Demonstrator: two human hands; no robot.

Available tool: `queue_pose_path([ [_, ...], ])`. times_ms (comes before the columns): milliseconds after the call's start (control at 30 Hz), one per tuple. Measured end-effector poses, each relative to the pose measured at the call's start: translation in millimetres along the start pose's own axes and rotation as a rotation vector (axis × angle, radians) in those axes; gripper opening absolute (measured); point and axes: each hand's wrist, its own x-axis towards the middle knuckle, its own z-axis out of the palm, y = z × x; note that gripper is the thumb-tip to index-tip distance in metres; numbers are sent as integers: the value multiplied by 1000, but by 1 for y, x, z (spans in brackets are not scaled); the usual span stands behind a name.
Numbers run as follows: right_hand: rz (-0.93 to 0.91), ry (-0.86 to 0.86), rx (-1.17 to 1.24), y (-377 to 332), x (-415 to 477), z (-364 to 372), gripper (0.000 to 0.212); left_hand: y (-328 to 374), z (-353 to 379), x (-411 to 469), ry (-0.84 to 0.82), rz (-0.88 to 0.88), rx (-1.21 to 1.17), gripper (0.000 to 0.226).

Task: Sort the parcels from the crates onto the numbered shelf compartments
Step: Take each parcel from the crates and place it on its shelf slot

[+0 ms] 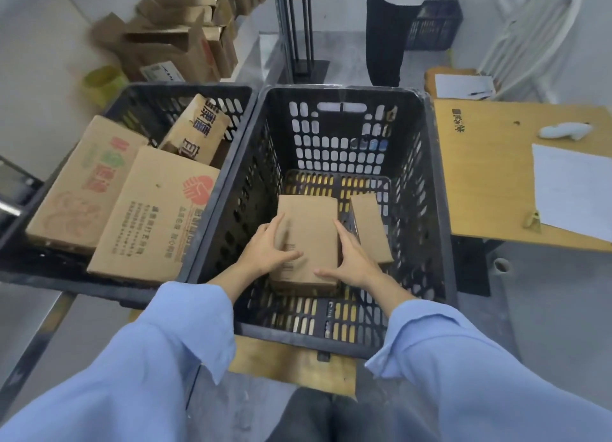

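A plain brown cardboard parcel (pixel 308 229) lies flat on the floor of the black slatted crate (pixel 433 189) in front of me. My left hand (pixel 268 247) grips its left edge and my right hand (pixel 352 254) grips its right edge; both are inside the crate. A second, narrower brown parcel (pixel 369 223) stands tilted just right of it, against my right hand. The neighbouring black crate (pixel 185 88) on the left holds a large printed box (pixel 155 209), another printed box (pixel 87 183) and a tilted parcel (pixel 198 126).
A wooden table (pixel 483 183) with white paper (pixel 573 193) stands to the right. Another person's legs (pixel 385 34) are behind the crate beside a metal stand (pixel 299 24). Stacked cardboard boxes (pixel 185 34) fill the back left; a white chair (pixel 530 34) is back right.
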Motion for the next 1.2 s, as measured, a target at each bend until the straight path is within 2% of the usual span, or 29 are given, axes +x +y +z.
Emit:
queue_pose_path([
  [200,47,-30,93,4,9,7,128,-7,9,9,0,-7,-18,104],
  [400,65,118,275,7,19,5,124,-2,12,19,-12,93,-142,107],
  [567,105,135,313,11,24,11,131,-8,15,27,-3,20,-225,116],
  [700,191,128,367,17,26,14,132,-12,19,31,-23,-21,-251,113],
  [833,216,104,406,17,30,11,120,-13,21,33,-45,-39,-272,101],
  [1000,209,118,430,11,32,4,117,-9,16,35,-13,-24,-272,99],
  [1200,134,230,463,-19,36,-23,111,9,-3,35,131,56,-338,96],
])
